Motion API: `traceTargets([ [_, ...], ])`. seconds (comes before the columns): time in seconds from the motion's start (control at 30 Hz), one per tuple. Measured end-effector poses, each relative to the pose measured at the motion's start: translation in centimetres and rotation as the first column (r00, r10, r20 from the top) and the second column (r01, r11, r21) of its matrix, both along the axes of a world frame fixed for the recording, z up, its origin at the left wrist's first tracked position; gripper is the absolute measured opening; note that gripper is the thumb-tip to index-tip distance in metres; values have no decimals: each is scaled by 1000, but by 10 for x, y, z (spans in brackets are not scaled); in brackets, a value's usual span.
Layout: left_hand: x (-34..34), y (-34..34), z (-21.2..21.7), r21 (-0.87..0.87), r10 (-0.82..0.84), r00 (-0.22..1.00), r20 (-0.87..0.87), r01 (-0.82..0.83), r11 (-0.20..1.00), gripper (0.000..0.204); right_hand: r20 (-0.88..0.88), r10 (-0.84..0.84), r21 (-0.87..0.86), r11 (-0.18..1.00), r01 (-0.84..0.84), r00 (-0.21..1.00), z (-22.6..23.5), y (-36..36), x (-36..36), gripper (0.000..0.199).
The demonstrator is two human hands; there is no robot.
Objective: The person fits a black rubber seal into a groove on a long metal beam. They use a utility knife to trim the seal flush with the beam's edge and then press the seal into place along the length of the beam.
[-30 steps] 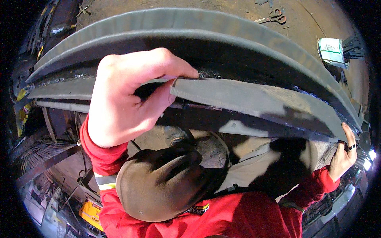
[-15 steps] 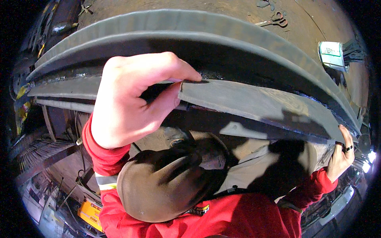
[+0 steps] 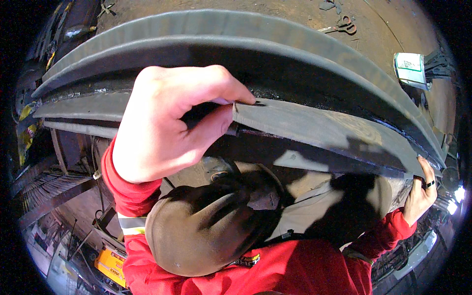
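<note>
Dusty brown workshop floor (image 3: 275, 12) fills the far background, scissors lying on it far right. Across the middle arc long curved dark-grey steel strips (image 3: 206, 24), stacked; they look heavy, stiff, sharp-edged. Nearest, a flat grey steel strip (image 3: 324, 130) spans left to right. The left hand (image 3: 167, 123) pinches its edge between thumb and fingers; the right hand (image 3: 420, 194) grips its far-right end, closed.
</note>
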State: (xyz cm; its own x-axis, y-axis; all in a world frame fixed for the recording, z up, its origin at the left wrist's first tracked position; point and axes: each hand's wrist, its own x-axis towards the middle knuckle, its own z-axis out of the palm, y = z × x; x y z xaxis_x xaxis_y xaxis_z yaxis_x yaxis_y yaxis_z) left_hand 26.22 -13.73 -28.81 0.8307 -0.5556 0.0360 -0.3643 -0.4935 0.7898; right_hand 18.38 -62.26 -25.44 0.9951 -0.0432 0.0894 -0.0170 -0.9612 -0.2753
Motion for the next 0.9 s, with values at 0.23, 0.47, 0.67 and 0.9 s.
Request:
traceTargets([
  [0.23,0,-1,-1,-7,7,1000,-23,-7,1000,33,-1,2,7,1000,-2,1000,1,0,1,47],
  [0.47,0,-5,-1,-29,29,999,-40,-30,999,29,-18,-1,-1,1000,1,1000,0,-2,1,43],
  [0.67,0,-5,0,-64,34,997,-66,-38,997,25,-31,1,17,1000,0,1000,2,-3,1,43],
  [0.9,-2,-7,-1,-175,-4,989,-144,-22,984,36,-48,9,0,1000,-9,999,1,-8,3,45],
])
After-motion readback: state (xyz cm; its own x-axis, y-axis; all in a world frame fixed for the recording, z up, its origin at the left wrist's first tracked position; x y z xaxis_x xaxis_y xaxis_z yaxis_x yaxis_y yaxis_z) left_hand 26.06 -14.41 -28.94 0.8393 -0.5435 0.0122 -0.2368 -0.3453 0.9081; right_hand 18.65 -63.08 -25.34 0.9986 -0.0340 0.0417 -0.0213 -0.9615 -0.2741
